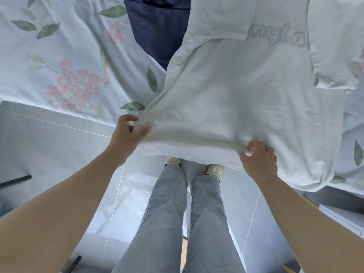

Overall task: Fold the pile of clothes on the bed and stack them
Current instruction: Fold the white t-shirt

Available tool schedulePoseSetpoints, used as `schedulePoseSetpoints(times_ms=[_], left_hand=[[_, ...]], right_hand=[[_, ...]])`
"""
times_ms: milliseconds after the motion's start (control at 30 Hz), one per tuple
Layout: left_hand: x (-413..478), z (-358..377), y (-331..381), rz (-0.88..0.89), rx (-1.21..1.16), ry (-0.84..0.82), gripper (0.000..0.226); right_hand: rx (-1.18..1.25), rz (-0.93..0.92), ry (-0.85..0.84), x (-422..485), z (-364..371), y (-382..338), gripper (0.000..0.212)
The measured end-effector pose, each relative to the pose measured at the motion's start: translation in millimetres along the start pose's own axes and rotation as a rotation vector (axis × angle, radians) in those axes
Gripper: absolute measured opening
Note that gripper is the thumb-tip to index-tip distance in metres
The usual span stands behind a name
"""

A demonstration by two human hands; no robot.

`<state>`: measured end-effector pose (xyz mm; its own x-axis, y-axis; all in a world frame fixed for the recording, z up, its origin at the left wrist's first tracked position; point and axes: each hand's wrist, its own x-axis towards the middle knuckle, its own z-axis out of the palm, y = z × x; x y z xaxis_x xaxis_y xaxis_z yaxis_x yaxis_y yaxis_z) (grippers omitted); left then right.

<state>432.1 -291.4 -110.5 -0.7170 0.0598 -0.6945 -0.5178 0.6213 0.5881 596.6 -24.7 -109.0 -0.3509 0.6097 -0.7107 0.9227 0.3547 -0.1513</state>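
A big white soft T-shirt with grey letters lies spread on the bed. It fills the middle and upper right of the frame. The left hand pinches its bottom edge at the middle left, thumb and fingers closed on the cloth. The right hand grips the same edge right of the middle, fingers curled round a fold. A dark blue piece of clothing sits at the top middle, touching the T-shirt. The pale bed sheet with pink flowers and green leaves fills the upper left.

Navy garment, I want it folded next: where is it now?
The navy garment lies top centre of the head view on the floral bedsheet, left of the white T-shirt, whose edge covers its right side.
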Motion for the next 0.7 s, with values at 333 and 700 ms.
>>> schedulePoseSetpoints(times_ms=[333,700], left_hand=[[14,-4,2,0.051,0.476,-0.043,0.026],[60,46,102,0.102,0.170,-0.052,0.044]], right_hand=[[-0.011,0.092,-0.008,0,1,-13,0.035],[0.072,0.102,-0.029,4,-6,-31,0.041]])
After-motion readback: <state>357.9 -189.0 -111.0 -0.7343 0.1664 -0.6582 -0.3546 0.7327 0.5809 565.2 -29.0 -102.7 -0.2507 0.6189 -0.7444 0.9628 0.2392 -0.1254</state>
